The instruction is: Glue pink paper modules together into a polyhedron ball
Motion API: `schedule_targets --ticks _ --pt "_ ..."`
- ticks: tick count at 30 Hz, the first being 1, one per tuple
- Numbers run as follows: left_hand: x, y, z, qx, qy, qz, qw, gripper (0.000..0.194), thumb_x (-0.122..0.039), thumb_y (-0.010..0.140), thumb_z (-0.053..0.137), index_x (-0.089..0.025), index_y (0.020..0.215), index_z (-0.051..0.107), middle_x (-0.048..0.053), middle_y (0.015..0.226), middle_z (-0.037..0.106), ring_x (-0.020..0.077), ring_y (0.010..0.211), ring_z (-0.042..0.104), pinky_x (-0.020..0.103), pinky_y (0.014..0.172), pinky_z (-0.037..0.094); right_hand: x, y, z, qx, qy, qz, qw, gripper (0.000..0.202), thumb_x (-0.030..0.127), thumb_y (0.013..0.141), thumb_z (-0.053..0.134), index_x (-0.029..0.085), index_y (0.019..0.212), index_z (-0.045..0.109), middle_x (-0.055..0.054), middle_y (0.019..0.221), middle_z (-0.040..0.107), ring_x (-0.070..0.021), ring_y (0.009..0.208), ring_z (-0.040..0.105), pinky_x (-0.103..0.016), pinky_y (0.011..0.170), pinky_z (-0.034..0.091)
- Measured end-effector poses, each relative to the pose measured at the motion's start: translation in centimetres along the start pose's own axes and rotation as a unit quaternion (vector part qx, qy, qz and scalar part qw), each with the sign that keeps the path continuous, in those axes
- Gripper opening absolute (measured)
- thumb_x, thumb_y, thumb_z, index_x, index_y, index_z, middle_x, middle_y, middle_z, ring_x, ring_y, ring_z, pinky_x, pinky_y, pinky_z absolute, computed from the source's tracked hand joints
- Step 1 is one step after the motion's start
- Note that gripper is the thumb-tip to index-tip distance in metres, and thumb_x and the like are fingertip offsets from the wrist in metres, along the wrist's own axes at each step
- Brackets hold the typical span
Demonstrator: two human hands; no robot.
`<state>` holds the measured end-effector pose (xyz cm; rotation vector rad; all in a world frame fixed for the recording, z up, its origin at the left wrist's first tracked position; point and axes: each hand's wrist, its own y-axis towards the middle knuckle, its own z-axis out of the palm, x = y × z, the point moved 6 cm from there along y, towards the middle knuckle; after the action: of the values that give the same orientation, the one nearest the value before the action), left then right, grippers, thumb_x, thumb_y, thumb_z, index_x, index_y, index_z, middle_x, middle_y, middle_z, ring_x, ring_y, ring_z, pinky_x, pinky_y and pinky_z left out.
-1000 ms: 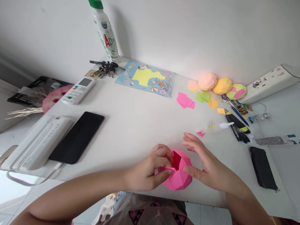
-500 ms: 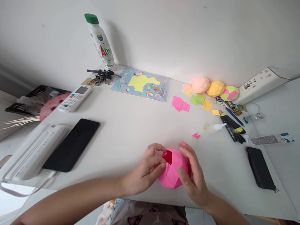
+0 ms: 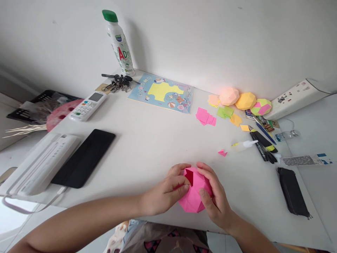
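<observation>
A pink folded-paper ball [image 3: 195, 198] with an opening in its upper side is between my two hands, close to the table's front edge. My left hand [image 3: 171, 189] pinches the rim of that opening between thumb and index finger, the fingertip dipping into the hole. Around the ball's right side wraps my right hand [image 3: 214, 196], its thumb on the front face and its fingers over the top. A small folded pink paper piece [image 3: 222, 152] lies just beyond. Beside it rests a glue bottle [image 3: 243, 144] with a white nozzle.
Paper balls [image 3: 245, 101] and coloured paper squares [image 3: 205, 116] line the back right. A cutter [image 3: 263, 141] and a black pouch [image 3: 292, 192] lie right. On the left are a black phone [image 3: 84, 158], a remote [image 3: 88, 106], keys [image 3: 121, 82] and a tall bottle [image 3: 119, 45].
My right fingers have closed down onto the top of the ball. My left index finger has shifted slightly into the opening. The camera view has moved a little.
</observation>
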<state>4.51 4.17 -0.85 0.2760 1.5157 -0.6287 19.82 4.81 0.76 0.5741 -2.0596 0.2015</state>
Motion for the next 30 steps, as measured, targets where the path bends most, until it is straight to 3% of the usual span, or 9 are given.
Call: schedule_targets --ticks 4,13,30 --pt "-0.07 0.17 -0.02 0.003 -0.005 -0.012 1.0 0.038 -0.048 0.096 0.043 -0.018 0.074 0.053 0.009 0.142 0.035 0.0303 0.136 0.031 0.047 0.116 0.028 -0.05 0.09 0.14 0.004 0.01 -0.004 1.0 0.04 0.033 0.097 0.045 0.025 0.136 0.044 -0.012 0.148 0.04 -0.0286 0.137 0.039 -0.049 0.111 0.038" --pt "0.1 0.29 0.14 0.008 -0.043 -0.021 0.999 0.043 -0.057 0.091 0.046 -0.019 0.071 0.048 0.01 0.143 0.032 0.0324 0.132 0.033 0.05 0.113 0.027 0.0 0.32 0.2 0.018 0.0 0.017 1.0 0.04 0.034 0.096 0.048 0.028 0.135 0.044 -0.009 0.148 0.041 -0.0271 0.137 0.039 -0.045 0.112 0.04" --pt "-0.03 0.2 0.37 0.01 -0.09 -0.017 0.996 0.045 -0.057 0.09 0.049 -0.018 0.069 0.047 0.01 0.138 0.037 0.0299 0.126 0.038 0.045 0.11 0.031 0.17 0.64 0.16 0.036 -0.007 0.038 0.999 0.038 0.032 0.096 0.049 0.03 0.134 0.043 -0.007 0.147 0.042 -0.0244 0.136 0.042 -0.041 0.111 0.041"
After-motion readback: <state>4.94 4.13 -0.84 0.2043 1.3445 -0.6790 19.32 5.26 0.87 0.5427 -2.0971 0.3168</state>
